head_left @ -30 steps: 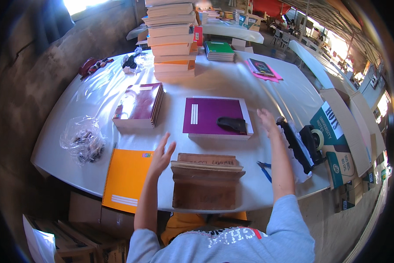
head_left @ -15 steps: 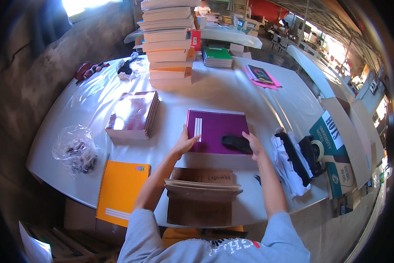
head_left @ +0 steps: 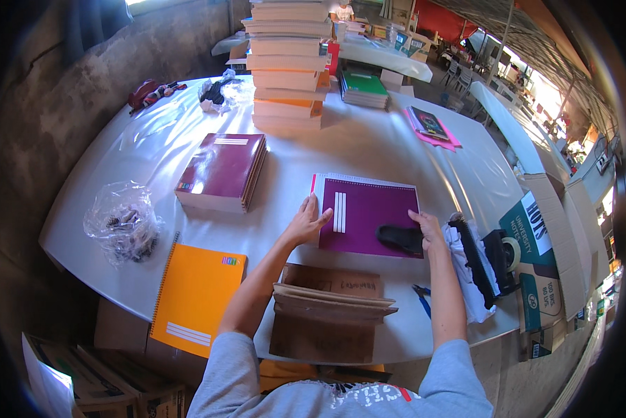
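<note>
A purple notebook cover (head_left: 369, 209) with a row of punched holes along its top lies over white pages (head_left: 320, 185). The pages show along the left and top edges. At the left edge rests my left hand (head_left: 307, 221), fingers stretched and thumb apart near the cover's white lines. My right hand (head_left: 428, 228) grips the right edge, thumb on top. Beside that thumb a black oblong thing (head_left: 396, 238) lies on the cover; I cannot make out its kind. In front of me stands an open brown cardboard box (head_left: 334, 306), its flaps folded up.
Left are an orange spiral notebook (head_left: 200, 296), a maroon notebook stack (head_left: 222, 164) and a clear plastic bag (head_left: 123, 226). Behind rises a tall paper stack (head_left: 288, 76). Right are a blue-handled tool (head_left: 422, 299), a tape dispenser (head_left: 502, 261) and a cardboard carton (head_left: 529, 233).
The purple cover has slid a little to the right with my right hand, baring a strip of pages at the left. My left fingers are straighter, and the view has shifted slightly.
</note>
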The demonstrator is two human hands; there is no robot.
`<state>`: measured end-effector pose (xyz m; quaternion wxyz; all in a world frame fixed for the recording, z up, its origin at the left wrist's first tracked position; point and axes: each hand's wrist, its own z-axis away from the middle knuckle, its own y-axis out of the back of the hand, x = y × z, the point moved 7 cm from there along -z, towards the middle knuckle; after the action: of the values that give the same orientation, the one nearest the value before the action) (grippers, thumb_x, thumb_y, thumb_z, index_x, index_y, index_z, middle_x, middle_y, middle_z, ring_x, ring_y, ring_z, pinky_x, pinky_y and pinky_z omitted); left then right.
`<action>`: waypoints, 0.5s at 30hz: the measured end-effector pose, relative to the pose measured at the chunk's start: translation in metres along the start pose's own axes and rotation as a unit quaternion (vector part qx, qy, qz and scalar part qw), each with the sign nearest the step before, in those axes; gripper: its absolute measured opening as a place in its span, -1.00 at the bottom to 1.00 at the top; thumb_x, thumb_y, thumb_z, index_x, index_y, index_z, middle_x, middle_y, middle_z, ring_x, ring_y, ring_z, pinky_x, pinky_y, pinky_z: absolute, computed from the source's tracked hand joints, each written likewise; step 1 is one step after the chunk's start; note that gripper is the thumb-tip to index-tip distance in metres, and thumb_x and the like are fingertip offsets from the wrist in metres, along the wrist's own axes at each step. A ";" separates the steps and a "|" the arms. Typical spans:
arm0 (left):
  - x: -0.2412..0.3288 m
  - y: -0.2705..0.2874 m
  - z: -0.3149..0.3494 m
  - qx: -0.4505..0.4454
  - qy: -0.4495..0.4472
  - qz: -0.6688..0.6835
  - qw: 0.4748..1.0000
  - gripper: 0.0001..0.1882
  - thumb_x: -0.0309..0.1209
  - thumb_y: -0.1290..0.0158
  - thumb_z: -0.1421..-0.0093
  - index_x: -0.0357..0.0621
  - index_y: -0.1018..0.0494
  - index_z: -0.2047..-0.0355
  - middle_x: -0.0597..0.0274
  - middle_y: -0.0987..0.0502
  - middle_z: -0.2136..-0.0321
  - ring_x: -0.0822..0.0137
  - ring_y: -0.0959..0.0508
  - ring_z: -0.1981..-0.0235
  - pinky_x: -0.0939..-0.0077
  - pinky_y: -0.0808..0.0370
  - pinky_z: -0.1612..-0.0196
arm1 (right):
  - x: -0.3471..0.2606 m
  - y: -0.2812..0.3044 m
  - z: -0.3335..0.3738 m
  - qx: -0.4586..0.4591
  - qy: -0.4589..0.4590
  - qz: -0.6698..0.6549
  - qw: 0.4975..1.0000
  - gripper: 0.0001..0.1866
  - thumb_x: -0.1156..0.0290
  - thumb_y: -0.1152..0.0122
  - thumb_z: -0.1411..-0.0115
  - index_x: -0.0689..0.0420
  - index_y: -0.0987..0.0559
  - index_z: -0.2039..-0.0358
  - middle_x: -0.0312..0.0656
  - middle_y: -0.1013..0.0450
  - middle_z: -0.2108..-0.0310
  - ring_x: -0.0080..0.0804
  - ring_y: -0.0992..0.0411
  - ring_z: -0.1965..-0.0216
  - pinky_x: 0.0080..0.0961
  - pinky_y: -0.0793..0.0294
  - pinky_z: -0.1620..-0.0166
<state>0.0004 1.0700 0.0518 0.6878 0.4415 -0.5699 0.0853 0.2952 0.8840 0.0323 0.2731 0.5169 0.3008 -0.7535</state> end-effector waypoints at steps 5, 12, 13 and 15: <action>0.021 -0.004 0.007 -0.083 0.059 0.115 0.988 -0.11 0.23 0.15 -0.11 -0.13 0.05 -0.25 -0.19 0.38 -0.27 0.08 0.26 -0.31 0.25 0.11 -0.26 | 0.008 -0.010 0.018 -0.016 -0.084 -0.122 0.989 -0.76 0.43 -0.28 0.00 0.23 -0.51 0.30 -0.13 -0.50 0.36 -0.38 -0.47 0.35 -0.42 -0.46 0.23; 0.016 -0.007 0.008 -0.074 0.038 0.031 0.996 -0.20 0.20 0.14 -0.12 -0.05 -0.08 -0.22 -0.21 0.50 -0.25 -0.07 0.37 -0.29 0.11 0.12 -0.25 | -0.038 0.002 0.043 0.206 0.180 0.266 0.924 -0.76 0.57 -0.26 0.01 0.28 -0.48 0.29 -0.15 -0.50 0.36 -0.44 -0.46 0.34 -0.55 -0.42 0.23; 0.009 -0.007 0.006 -0.073 0.039 0.029 0.996 -0.20 0.20 0.14 -0.12 -0.05 -0.08 -0.22 -0.21 0.50 -0.25 -0.07 0.37 -0.29 0.11 0.12 -0.25 | -0.046 -0.004 0.048 0.230 0.186 0.321 0.900 -0.79 0.58 -0.23 0.00 0.28 -0.47 0.31 -0.16 -0.50 0.36 -0.45 -0.46 0.34 -0.58 -0.40 0.22; -0.004 -0.009 -0.004 -0.049 0.009 0.018 0.999 -0.23 0.23 0.11 -0.08 0.09 -0.13 -0.20 -0.21 0.43 -0.25 -0.16 0.26 -0.27 0.11 0.08 -0.24 | -0.038 0.009 0.036 0.199 0.186 0.234 0.933 -0.80 0.59 -0.22 -0.01 0.27 -0.46 0.31 -0.15 -0.49 0.35 -0.46 -0.45 0.33 -0.59 -0.40 0.21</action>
<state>0.0078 1.0693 0.0434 0.7120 0.3963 -0.5749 0.0741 0.2920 0.8557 0.0771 0.2724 0.7470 0.0610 -0.6034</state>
